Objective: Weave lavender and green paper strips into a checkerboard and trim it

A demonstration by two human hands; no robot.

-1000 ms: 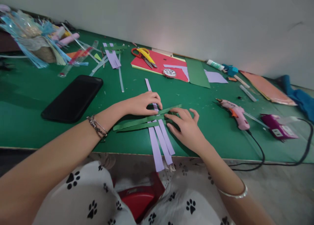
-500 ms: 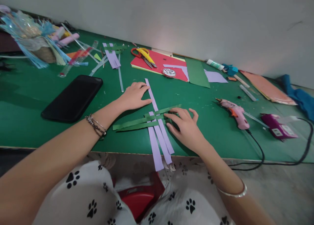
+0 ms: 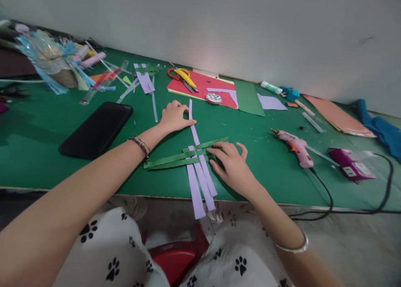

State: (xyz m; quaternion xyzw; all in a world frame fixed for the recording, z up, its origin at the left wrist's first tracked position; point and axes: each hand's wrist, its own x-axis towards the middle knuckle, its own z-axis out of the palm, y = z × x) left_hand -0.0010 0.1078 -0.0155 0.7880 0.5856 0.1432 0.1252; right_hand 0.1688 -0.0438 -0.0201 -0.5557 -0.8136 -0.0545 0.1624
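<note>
Lilac paper strips point(image 3: 196, 195) cross green paper strips point(image 3: 169, 158) in a loose weave on the table, their lower ends overhanging the front edge. My left hand point(image 3: 175, 116) has its thumb and fingers around the upper part of the long lilac strip point(image 3: 190, 107), which bends there. To the right of the weave, my right hand point(image 3: 233, 163) rests with fingers apart, fingertips touching the right ends of the green strips. Its thumb lies just beside the rightmost lilac strip.
A black phone point(image 3: 96, 130) lies left of my left hand. Behind are scissors point(image 3: 184, 78) on red paper point(image 3: 200, 88) and another small woven piece point(image 3: 145, 82). A pink glue gun point(image 3: 294, 147), its cord and a purple power socket block point(image 3: 352, 163) sit right on the green table point(image 3: 250, 128).
The upper end of the long lilac strip now bends at my left fingers, where it lay straighter before. My right hand stays by the weave. The camera view has shifted slightly.
</note>
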